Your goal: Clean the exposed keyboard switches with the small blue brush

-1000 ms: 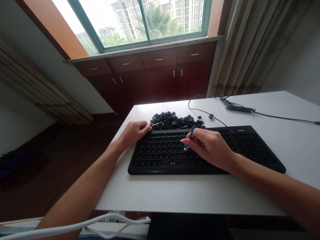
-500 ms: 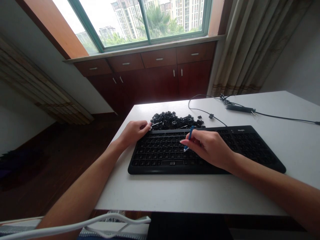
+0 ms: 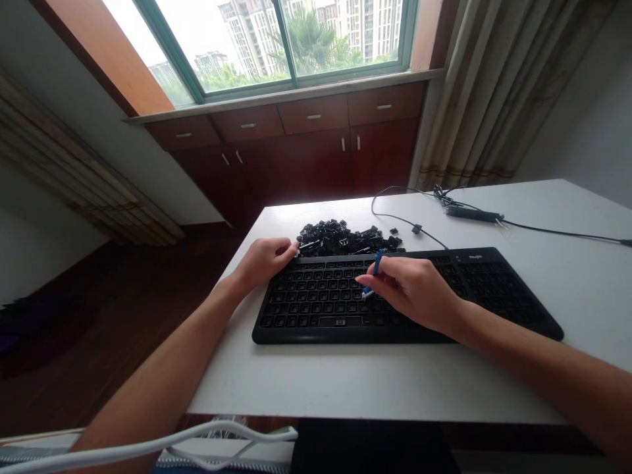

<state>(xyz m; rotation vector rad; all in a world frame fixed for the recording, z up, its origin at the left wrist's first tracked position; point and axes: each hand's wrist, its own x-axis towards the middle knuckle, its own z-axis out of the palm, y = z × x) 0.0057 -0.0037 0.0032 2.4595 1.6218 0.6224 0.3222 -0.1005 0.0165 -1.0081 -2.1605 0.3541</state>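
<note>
A black keyboard [image 3: 494, 289] lies across the white table [image 3: 345, 382], with its keycaps off. My right hand [image 3: 415, 289] rests over its middle, fingers pinched on a small blue tool [image 3: 376, 265] whose tip touches the key bed. My left hand [image 3: 264, 260] sits curled at the keyboard's top left corner, fingers pressed against the frame beside a heap of loose black keycaps [image 3: 345, 238].
A black cable [image 3: 409, 220] and a dark adapter [image 3: 474, 214] lie behind the keyboard at the back right. Beyond the table are dark wooden cabinets [image 3: 306, 151], a window and a curtain [image 3: 498, 92]. A white cord [image 3: 148, 447] crosses the near left.
My right hand and the blue tool shifted very slightly on the keyboard. My left hand has stayed in place.
</note>
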